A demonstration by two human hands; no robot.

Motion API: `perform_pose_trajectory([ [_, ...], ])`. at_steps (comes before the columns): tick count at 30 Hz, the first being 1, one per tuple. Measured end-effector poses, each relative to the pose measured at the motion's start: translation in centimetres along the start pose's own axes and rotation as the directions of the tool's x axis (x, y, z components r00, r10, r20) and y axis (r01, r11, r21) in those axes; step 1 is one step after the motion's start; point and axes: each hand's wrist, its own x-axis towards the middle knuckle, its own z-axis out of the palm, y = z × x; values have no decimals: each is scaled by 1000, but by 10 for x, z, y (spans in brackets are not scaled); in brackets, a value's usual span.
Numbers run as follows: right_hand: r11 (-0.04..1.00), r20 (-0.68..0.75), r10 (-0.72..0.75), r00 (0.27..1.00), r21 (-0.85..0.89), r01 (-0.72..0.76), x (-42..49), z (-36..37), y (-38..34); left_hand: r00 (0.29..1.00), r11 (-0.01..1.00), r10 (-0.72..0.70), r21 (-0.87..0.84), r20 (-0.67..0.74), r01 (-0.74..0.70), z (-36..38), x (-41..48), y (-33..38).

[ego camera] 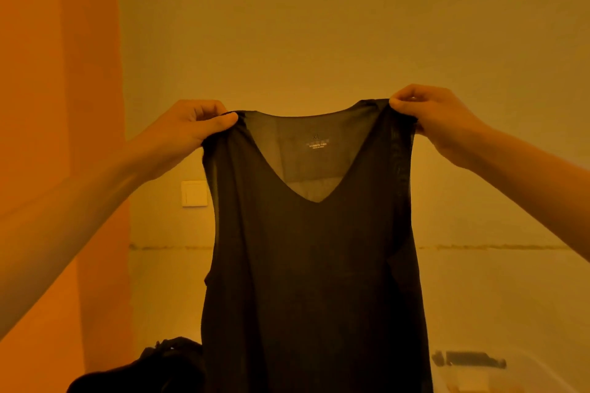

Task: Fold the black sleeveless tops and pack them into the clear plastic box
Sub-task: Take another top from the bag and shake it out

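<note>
Head view shows a black sleeveless top hanging unfolded in the air, V-neck towards the camera; the left hand and right hand each pinch one shoulder strap. A dark clothing heap lies lower left, a wall switch behind

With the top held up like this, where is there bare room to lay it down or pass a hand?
The black top, pinched by the left hand and right hand, hides the middle. A bare stretch shows right of it, above the clear box. Lower left is crowded by a dark heap of clothes. Open air lies under both forearms.
</note>
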Motion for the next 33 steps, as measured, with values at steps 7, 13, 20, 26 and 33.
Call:
perform_pose_trajectory([
  [7,999,-36,14,999,-45,-15,-7,5,2,984,997,46,74,-171,-34,18,-5,-1],
  [13,992,-32,114,993,61,-112,-9,8,7,994,999,6,-52,-108,-12,13,-12,-4],
  [20,997,159,27,987,-77,-15,-14,8,12,988,989,-32,144,151,10,3,-21,-6],
  [26,993,150,79,986,79,-92,-10,17,16,978,983,36,185,-205,2,22,-12,-20],
  [33,964,-126,-153,980,-235,120,-16,21,23,872,782,424,584,-244,-216,19,-14,-33],
])
